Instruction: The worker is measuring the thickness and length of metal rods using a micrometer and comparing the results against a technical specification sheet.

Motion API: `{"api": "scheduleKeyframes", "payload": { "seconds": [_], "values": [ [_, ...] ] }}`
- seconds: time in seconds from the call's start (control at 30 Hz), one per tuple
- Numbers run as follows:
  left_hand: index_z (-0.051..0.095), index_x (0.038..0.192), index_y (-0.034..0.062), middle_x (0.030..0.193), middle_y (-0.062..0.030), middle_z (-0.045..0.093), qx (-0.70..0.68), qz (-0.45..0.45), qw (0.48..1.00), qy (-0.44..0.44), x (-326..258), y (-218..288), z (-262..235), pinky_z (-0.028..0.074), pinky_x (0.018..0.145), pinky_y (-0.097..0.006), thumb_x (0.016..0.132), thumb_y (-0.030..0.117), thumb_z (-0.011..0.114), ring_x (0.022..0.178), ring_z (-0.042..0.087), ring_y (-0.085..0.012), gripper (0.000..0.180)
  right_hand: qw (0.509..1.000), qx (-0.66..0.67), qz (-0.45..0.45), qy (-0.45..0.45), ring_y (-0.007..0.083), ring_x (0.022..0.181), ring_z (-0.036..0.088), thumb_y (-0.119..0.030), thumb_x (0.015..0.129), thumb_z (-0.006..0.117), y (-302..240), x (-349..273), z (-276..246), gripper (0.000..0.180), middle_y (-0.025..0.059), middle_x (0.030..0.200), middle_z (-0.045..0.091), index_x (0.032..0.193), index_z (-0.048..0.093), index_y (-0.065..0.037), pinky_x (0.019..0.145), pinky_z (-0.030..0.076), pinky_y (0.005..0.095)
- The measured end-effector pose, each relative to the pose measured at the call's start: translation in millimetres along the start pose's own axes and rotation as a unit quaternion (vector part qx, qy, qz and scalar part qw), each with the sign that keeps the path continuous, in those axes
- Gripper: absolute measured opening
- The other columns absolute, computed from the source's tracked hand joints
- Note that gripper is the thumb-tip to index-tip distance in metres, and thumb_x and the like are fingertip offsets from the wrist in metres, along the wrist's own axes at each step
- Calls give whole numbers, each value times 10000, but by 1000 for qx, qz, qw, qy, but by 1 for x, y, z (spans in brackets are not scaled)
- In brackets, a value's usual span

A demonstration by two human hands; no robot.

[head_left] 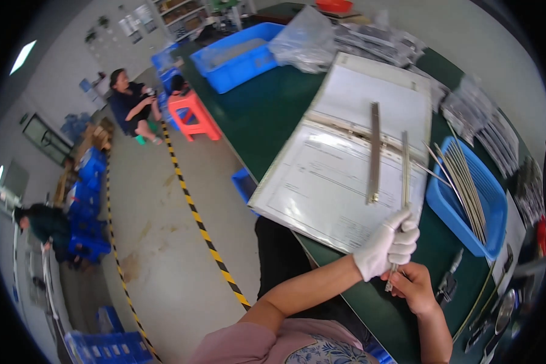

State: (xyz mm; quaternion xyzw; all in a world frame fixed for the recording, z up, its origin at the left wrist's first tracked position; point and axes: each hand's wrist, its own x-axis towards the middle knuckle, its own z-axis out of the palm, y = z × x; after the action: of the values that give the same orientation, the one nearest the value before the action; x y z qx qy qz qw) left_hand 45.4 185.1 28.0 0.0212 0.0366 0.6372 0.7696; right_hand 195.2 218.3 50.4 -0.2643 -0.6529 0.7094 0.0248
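My left hand (387,246), in a white glove, is wrapped around a long, thin metal rail (405,170). The rail points away from me over an open binder (321,182) with printed sheets in clear sleeves. Just below the glove, the bare fingers of my right hand (415,287) are closed on the rail's near end. A second, wider metal rail (375,151) lies across the binder, left of the held one. To the right, a blue plastic basket (496,227) holds several slim metal rods (465,182).
Bagged metal parts (376,43) and a blue bin (239,57) sit at the green table's (239,115) far side. A knife-like tool (450,276) and a magnifying glass (505,312) lie at right. Two people, a red stool (191,115) and floor tape are to the left.
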Motion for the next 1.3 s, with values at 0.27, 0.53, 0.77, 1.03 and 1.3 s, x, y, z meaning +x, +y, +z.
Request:
{"api": "scheduleKeyframes", "payload": {
  "seconds": [0.27, 0.53, 0.77, 1.03, 1.3],
  "values": [
    [369, 633, 161, 466, 74, 225, 95, 145, 983, 57, -12, 0, -9, 89, 306, -218, 905, 515, 310, 332, 137, -45, 450, 996, -34, -56, 65, 34, 467, 330, -224, 803, 493, 5, -2, -9, 217, -36, 541, 388, 839, 477, -11, 432, 260, 185],
    [392, 719, 177, 493, 90, 230, 113, 110, 986, 51, -8, -4, -10, 121, 349, -214, 939, 364, 337, 372, 163, -37, 293, 960, -198, -150, 130, 93, 579, 315, -214, 623, 446, 15, -6, -23, 195, 12, 611, 346, 679, 402, -33, 516, 237, 234],
    [383, 692, 169, 482, 89, 212, 105, 117, 986, 52, -6, -9, -19, 110, 319, -210, 921, 448, 335, 354, 147, -37, 365, 910, -278, -244, 187, 142, 609, 384, -54, 695, 493, 33, -12, -12, 83, 59, 664, 407, 749, 466, 3, 541, 299, 260],
    [338, 625, 178, 480, 77, 224, 80, 126, 985, 90, -8, -11, -8, 120, 320, -215, 892, 515, 351, 353, 161, -48, 430, 805, -372, -382, 259, 220, 501, 422, 21, 644, 592, 30, -11, -7, 167, 83, 599, 467, 793, 538, -29, 476, 313, 333],
    [344, 635, 162, 485, 64, 244, 114, 142, 980, 79, -15, 8, 1, 153, 320, -209, 910, 501, 321, 359, 181, -48, 437, 788, -383, -409, 255, 197, 508, 512, -2, 557, 643, 28, 5, -8, 231, 20, 600, 497, 764, 578, -82, 535, 407, 306]
  ]
}}
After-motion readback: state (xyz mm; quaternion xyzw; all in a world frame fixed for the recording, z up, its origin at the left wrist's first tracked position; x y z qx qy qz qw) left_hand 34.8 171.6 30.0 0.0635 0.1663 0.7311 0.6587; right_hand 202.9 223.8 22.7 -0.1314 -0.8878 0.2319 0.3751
